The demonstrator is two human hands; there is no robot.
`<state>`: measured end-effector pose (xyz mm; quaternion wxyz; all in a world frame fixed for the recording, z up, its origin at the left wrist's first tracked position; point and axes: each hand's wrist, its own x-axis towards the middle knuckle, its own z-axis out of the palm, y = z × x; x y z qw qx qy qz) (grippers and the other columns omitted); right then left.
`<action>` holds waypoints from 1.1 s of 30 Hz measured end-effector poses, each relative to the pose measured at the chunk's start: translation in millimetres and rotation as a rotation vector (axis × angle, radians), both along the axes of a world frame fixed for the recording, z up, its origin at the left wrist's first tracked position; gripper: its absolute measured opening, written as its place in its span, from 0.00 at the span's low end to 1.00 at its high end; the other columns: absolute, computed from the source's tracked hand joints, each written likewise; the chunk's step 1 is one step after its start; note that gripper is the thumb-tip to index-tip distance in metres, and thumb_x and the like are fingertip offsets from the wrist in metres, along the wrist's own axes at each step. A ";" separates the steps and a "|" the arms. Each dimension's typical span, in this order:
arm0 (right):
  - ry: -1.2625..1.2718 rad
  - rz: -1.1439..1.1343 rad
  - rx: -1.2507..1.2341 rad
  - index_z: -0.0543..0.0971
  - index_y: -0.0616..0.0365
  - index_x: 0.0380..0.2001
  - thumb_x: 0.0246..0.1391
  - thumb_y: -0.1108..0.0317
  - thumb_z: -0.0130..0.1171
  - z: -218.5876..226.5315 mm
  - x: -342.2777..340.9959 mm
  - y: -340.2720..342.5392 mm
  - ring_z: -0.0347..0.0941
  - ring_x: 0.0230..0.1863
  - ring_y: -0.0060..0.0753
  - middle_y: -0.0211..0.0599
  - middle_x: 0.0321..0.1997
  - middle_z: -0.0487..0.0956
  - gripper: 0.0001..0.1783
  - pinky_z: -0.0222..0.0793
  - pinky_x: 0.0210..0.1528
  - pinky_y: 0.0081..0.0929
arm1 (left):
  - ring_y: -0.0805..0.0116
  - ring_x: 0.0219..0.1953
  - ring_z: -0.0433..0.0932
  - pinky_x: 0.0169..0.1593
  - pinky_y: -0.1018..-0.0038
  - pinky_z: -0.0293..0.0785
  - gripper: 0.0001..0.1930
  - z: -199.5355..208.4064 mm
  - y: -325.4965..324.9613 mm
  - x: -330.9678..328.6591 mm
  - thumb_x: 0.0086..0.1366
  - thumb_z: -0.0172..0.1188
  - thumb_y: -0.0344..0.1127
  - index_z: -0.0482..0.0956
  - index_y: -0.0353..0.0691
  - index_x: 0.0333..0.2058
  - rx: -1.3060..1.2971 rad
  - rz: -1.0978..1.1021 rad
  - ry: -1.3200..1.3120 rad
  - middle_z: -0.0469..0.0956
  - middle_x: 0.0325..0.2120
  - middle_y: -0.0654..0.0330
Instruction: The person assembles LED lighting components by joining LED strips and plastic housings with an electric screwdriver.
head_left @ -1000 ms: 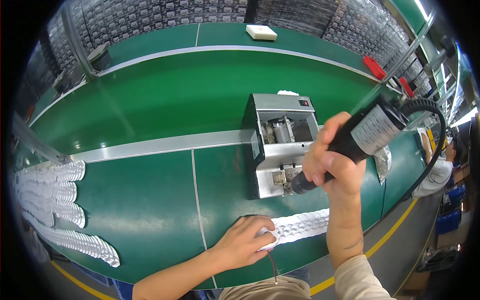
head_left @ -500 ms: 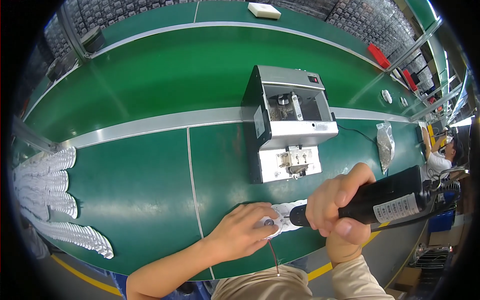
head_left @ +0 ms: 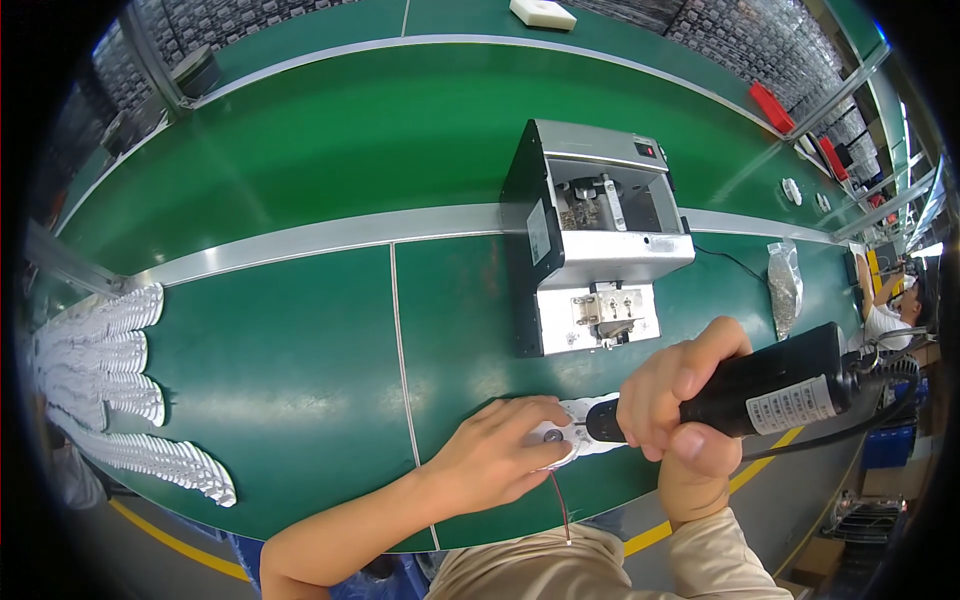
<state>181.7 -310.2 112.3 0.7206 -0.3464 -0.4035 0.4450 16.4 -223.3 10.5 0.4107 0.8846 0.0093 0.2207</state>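
Note:
My right hand (head_left: pixel 672 400) is wrapped round a black electric screwdriver (head_left: pixel 770 392), whose body lies nearly level with its tip pointing left. That tip is over a white plastic part (head_left: pixel 592 411) at the front edge of the green bench; whether it touches a screw I cannot make out. With fingers and thumb, my left hand (head_left: pixel 503 448) holds the part down beside the tip. A small dark round piece (head_left: pixel 553 436) shows between those fingers. Thin dark red wires (head_left: pixel 561 500) hang from the part over the bench edge, ending in a small pale connector.
A silver and black screw feeder (head_left: pixel 590 250) stands behind my hands. Curved stacks of white parts (head_left: pixel 150 460) lie at the left. A clear bag of small pieces (head_left: pixel 785 290) lies right of the feeder. Farther right, a person (head_left: pixel 890 310) sits at the bench.
The whole scene has shifted slightly right and up in the picture. Both hands keep their grips, with the screwdriver tip still over the white part.

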 end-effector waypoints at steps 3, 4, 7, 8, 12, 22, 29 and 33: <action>-0.005 0.002 -0.002 0.66 0.62 0.35 0.39 0.79 0.59 -1.5 -1.5 1.6 0.64 0.18 0.24 0.34 0.18 0.69 0.17 0.62 0.23 0.24 | 0.60 0.46 0.73 0.45 0.67 0.71 0.16 1.6 0.0 0.1 0.43 0.65 0.28 0.77 0.42 0.34 -0.007 0.015 -0.033 0.71 0.43 0.61; -0.005 0.003 -0.005 0.66 0.62 0.35 0.39 0.79 0.59 -1.8 -2.1 1.1 0.64 0.18 0.24 0.34 0.18 0.69 0.17 0.62 0.23 0.24 | 0.60 0.46 0.73 0.45 0.67 0.71 0.16 1.6 0.3 0.0 0.43 0.65 0.28 0.77 0.42 0.34 -0.009 0.010 -0.028 0.70 0.43 0.61; -0.015 -0.016 -0.038 0.67 0.62 0.34 0.39 0.80 0.59 -3.3 -4.0 -0.5 0.65 0.18 0.25 0.35 0.19 0.69 0.17 0.64 0.24 0.24 | 0.61 0.45 0.73 0.45 0.67 0.71 0.16 0.3 0.6 -0.4 0.43 0.65 0.28 0.77 0.42 0.34 -0.012 0.010 -0.028 0.70 0.43 0.61; -0.052 -0.030 -0.025 0.68 0.63 0.34 0.38 0.81 0.60 -4.7 -5.7 0.0 0.67 0.19 0.26 0.36 0.19 0.71 0.16 0.65 0.24 0.24 | 0.61 0.45 0.73 0.45 0.67 0.72 0.16 -0.4 0.4 -0.9 0.43 0.65 0.28 0.77 0.42 0.34 -0.009 0.014 -0.032 0.70 0.43 0.61; -0.288 0.009 0.047 0.71 0.64 0.31 0.36 0.81 0.62 -9.1 -4.6 0.1 0.71 0.20 0.30 0.38 0.19 0.75 0.15 0.70 0.26 0.24 | 0.61 0.44 0.73 0.44 0.68 0.72 0.14 -0.5 -1.1 -2.2 0.44 0.64 0.28 0.78 0.42 0.34 -0.006 0.028 -0.027 0.71 0.43 0.61; -0.325 0.031 -0.021 0.71 0.62 0.29 0.34 0.79 0.63 -7.3 -5.5 1.7 0.72 0.20 0.28 0.36 0.20 0.75 0.15 0.69 0.25 0.23 | 0.63 0.41 0.74 0.42 0.69 0.72 0.10 -0.7 -2.2 -0.2 0.48 0.61 0.29 0.79 0.41 0.32 0.008 0.063 -0.063 0.71 0.41 0.62; -0.163 0.035 0.199 0.66 0.59 0.37 0.38 0.74 0.62 3.4 7.3 12.4 0.67 0.16 0.26 0.31 0.15 0.68 0.21 0.64 0.18 0.25 | 0.61 0.43 0.73 0.43 0.67 0.72 0.14 -0.5 -0.1 -1.2 0.46 0.63 0.29 0.77 0.44 0.35 0.024 0.017 -0.042 0.70 0.42 0.62; -0.179 -0.067 0.329 0.63 0.59 0.46 0.45 0.73 0.52 32.9 34.0 21.4 0.62 0.13 0.24 0.32 0.19 0.66 0.22 0.63 0.19 0.25 | 0.61 0.44 0.73 0.44 0.66 0.72 0.15 -3.1 1.0 -3.3 0.44 0.65 0.28 0.76 0.44 0.35 0.032 -0.001 -0.032 0.69 0.43 0.62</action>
